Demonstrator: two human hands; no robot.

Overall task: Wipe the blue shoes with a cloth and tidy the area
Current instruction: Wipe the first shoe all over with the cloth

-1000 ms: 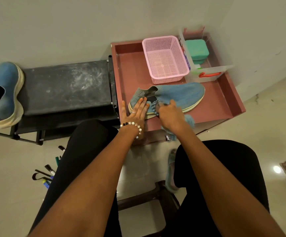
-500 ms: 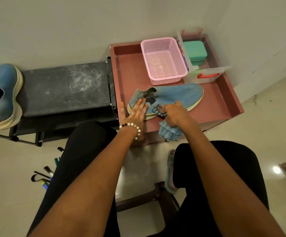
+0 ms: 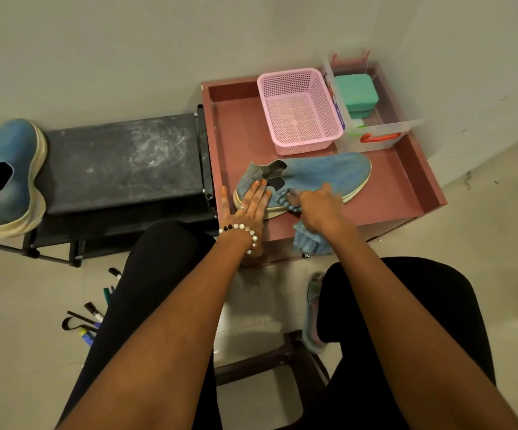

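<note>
Wiping blue shoe (image 3: pixel 322 175) with cloth (image 3: pixel 312 240), right hand (image 3: pixel 321 209).

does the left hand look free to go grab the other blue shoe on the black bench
Probably not right now. The left hand is pressed flat on the heel of the blue shoe, steadying it. The other blue shoe sits at the bench's far left end, nothing between.
</note>
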